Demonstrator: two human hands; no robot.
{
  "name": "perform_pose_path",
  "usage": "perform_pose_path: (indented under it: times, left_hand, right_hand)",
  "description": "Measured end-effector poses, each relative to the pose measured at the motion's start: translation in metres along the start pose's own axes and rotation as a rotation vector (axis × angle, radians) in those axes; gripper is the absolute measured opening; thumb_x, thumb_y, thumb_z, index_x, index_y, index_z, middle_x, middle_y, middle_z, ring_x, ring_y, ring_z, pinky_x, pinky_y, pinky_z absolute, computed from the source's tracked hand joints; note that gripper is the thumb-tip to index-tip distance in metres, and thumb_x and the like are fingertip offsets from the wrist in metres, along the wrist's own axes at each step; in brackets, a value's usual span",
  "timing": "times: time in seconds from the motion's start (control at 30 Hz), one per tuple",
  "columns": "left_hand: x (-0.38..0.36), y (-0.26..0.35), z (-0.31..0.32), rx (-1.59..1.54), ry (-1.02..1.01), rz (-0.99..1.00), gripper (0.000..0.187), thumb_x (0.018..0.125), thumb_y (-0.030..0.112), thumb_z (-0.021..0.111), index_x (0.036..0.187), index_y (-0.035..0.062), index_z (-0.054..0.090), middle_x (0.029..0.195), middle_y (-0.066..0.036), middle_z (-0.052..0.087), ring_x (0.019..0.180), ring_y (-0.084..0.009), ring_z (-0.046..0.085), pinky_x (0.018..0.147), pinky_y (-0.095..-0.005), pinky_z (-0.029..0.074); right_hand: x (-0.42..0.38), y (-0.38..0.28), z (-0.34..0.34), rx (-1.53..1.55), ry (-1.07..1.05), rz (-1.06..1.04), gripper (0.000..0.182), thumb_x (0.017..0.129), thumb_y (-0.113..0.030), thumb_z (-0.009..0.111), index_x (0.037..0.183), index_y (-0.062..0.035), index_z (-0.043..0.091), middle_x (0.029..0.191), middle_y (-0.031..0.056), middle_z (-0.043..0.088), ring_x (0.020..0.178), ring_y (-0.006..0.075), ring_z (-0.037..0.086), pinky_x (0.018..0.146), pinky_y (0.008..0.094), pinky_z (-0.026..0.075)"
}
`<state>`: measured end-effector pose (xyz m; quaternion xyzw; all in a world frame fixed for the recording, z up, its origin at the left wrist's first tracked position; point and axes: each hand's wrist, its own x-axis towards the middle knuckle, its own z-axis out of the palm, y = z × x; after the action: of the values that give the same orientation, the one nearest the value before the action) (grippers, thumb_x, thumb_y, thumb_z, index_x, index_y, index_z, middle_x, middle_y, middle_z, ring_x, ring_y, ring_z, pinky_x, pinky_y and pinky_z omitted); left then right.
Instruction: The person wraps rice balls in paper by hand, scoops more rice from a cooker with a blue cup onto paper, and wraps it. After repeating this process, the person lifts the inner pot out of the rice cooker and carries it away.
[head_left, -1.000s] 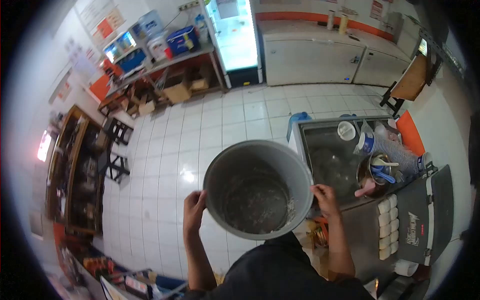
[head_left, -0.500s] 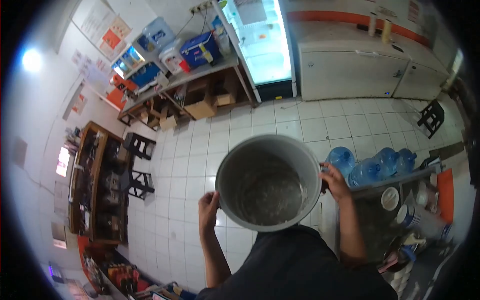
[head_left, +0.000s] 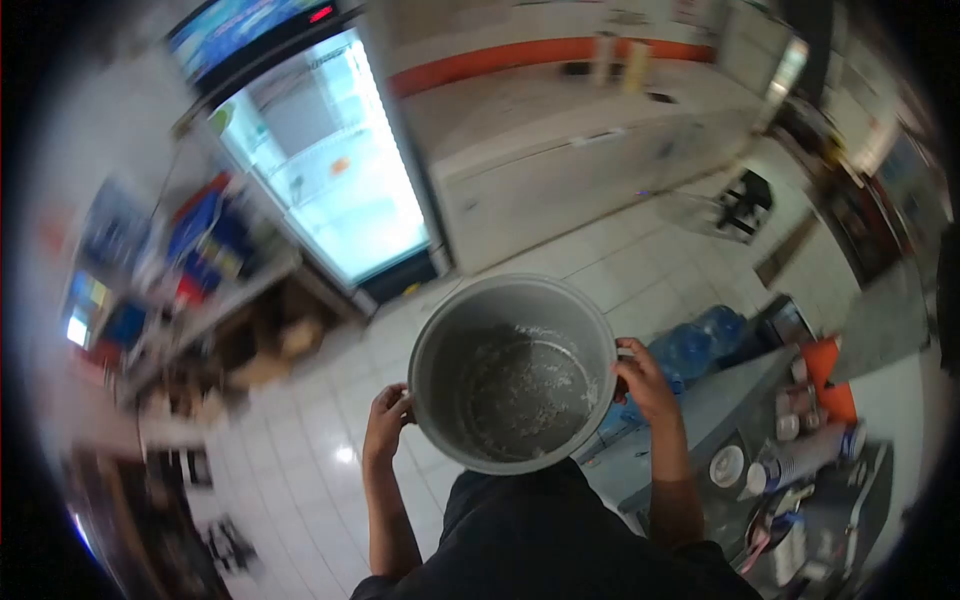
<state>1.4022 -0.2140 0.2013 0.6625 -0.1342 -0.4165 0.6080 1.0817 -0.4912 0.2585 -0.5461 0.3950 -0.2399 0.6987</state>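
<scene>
Fingers (head_left: 388,400) gripping rim, grey pot (head_left: 512,372), white residue inside

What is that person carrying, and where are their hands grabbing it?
A big grey pot, empty but for whitish residue. The left hand grips the rim on one side and the right hand grips the opposite side, where a small handle seems to stick out.

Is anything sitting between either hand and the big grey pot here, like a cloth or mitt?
Nothing visible does. The left hand and right hand grip opposite sides of the grey pot at its rim, bare, with no cloth or mitt showing between.
</scene>
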Motion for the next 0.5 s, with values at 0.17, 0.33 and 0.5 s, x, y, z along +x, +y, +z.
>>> perform_pose_path:
  times: [0.17,0.33,0.5]
  left_hand:
    - [0.168,0.046,0.087,0.220,-0.354,0.047,0.029,0.090,0.019,0.051,0.112,0.0012,0.059,0.095,-0.005,0.063,0.080,-0.0143,0.059,0.071,-0.0299,0.049]
    - [0.303,0.093,0.216,0.405,-0.632,0.090,0.035,0.091,0.023,0.053,0.112,-0.0043,0.060,0.092,-0.006,0.065,0.079,-0.0139,0.059,0.070,-0.0296,0.048]
    - [0.405,0.134,0.335,0.438,-0.566,0.018,0.028,0.088,0.015,0.056,0.104,-0.0063,0.064,0.083,-0.005,0.064,0.070,-0.0119,0.056,0.064,-0.0272,0.045]
  right_hand:
    - [0.018,-0.047,-0.040,0.034,0.234,-0.094,0.033,0.090,-0.007,0.054,0.122,-0.0005,0.046,0.071,0.0076,0.060,0.049,0.0136,0.055,0.045,0.0267,0.043]
    - [0.089,-0.069,-0.116,0.065,0.386,-0.122,0.048,0.087,-0.003,0.054,0.134,-0.0006,0.043,0.068,0.0107,0.061,0.049,0.0157,0.056,0.045,0.0300,0.043]
    - [0.198,-0.092,-0.210,0.088,0.431,-0.112,0.047,0.086,-0.003,0.054,0.132,0.0037,0.043,0.063,0.0110,0.059,0.046,0.0161,0.054,0.044,0.0303,0.042]
